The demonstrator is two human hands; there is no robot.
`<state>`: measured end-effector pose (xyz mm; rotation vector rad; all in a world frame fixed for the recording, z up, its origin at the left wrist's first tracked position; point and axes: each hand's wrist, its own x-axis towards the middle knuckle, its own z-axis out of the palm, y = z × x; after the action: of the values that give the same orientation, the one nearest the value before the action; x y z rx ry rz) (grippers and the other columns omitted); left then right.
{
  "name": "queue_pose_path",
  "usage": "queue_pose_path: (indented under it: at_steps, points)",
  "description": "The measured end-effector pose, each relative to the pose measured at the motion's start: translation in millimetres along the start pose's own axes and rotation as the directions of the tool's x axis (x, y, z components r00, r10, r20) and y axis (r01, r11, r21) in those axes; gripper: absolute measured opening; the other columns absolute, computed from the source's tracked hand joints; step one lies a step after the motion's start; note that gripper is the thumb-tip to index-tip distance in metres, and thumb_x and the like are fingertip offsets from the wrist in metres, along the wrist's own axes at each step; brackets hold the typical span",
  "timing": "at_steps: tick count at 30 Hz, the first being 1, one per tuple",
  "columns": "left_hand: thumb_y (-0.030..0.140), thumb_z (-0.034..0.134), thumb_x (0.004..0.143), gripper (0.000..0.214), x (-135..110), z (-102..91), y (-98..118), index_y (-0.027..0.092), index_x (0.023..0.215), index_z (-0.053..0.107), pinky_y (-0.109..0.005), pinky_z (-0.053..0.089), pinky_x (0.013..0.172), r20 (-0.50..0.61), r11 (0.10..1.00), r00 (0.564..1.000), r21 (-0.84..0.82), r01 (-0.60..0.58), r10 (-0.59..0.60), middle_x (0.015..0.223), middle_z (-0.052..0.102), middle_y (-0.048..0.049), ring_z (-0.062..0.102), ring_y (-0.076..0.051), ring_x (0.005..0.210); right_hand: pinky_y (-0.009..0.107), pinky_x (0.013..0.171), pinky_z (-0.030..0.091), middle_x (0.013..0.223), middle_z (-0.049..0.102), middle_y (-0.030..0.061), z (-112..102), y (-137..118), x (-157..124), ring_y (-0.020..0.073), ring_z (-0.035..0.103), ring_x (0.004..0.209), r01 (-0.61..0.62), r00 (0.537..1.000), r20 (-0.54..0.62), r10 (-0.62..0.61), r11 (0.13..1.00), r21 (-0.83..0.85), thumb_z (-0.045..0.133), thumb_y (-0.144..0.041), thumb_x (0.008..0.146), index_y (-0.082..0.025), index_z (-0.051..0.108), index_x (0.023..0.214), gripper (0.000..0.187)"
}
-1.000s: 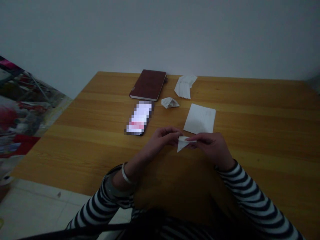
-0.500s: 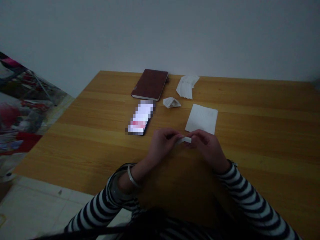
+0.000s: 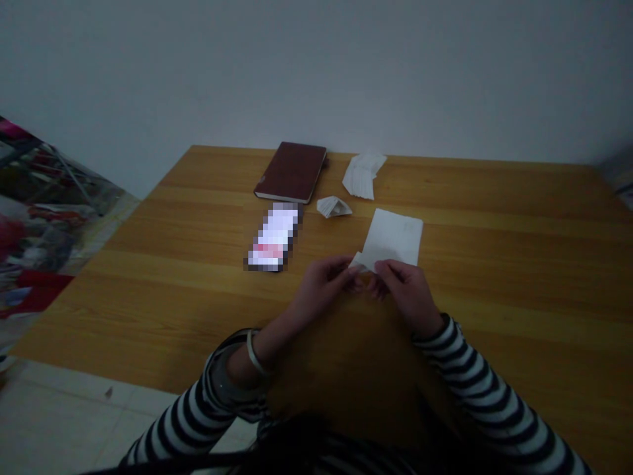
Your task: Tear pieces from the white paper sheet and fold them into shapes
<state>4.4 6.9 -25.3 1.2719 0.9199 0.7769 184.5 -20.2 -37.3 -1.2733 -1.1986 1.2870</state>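
Between my two hands is a small folded piece of white paper (image 3: 362,262), held over the near part of the table. My left hand (image 3: 326,282) pinches its left end between thumb and fingers. At the other end, my right hand (image 3: 404,291) grips it with thumb and fingertips. The fingers partly hide the paper, so its full shape cannot be made out. Just beyond my right hand lies a flat stack of square white paper (image 3: 395,234), its near edge overlapped in view by the hand and the folded piece.
A small cluster of folded paper (image 3: 333,206) sits beyond my hands, with a fanned pile of folded paper pieces (image 3: 363,176) behind it. To the left are a phone (image 3: 273,237) with a lit, blurred screen and a brown notebook (image 3: 293,171). The wooden table (image 3: 494,244) meets a wall.
The folded paper has turned in my fingers and now shows a pointed corner on its upper left. My right hand's grip has shifted slightly. The whole view has moved a little.
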Motion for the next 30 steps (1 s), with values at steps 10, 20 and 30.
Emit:
queue_pose_path:
  at_steps: [10, 20, 30]
  points:
    - [0.042, 0.057, 0.092, 0.03, -4.5, 5.9, 0.3, 0.019, 0.102, 0.074, -0.025, 0.052, 0.072, 0.027, 0.994, 0.998, -0.089, 0.058, -0.056, 0.085, 0.073, -0.0035, 0.066, -0.013, 0.074, 0.033, 0.075, 0.056, 0.092, 0.073, 0.0047, 1.8, 0.8, -4.8, 0.0161, 0.067, 0.079, 0.408, 0.888, -0.074, -0.454, 0.851, -0.331, 0.059, -0.021, 0.091, -0.023, 0.075, 0.104, 0.02]
    - [0.029, 0.079, 0.075, 0.044, -3.9, 10.0, 2.1, 0.021, 0.117, 0.069, -0.031, 0.053, 0.089, -0.003, 0.945, 0.998, -0.323, 0.054, -0.058, 0.112, 0.069, -0.007, 0.068, -0.016, 0.092, 0.025, 0.053, 0.047, 0.066, 0.064, 0.0002, 8.6, -2.8, -5.3, 0.0115, 0.056, 0.057, 0.107, 0.939, -0.316, -0.134, 0.989, -0.1, 0.066, -0.031, 0.084, -0.016, 0.075, 0.081, 0.018]
    - [0.026, 0.073, 0.081, 0.052, -6.7, 22.3, -7.9, 0.02, 0.13, 0.056, -0.032, 0.057, 0.085, -0.283, 0.981, 0.947, -0.069, -0.179, 0.153, 0.11, 0.073, -0.0088, 0.07, -0.018, 0.092, 0.027, 0.047, 0.055, 0.086, 0.076, 0.0041, 24.5, 0.4, -12.8, 0.011, 0.062, 0.051, -0.013, 0.986, -0.16, 0.038, 0.987, 0.158, 0.067, -0.035, 0.083, -0.019, 0.068, 0.119, 0.04]
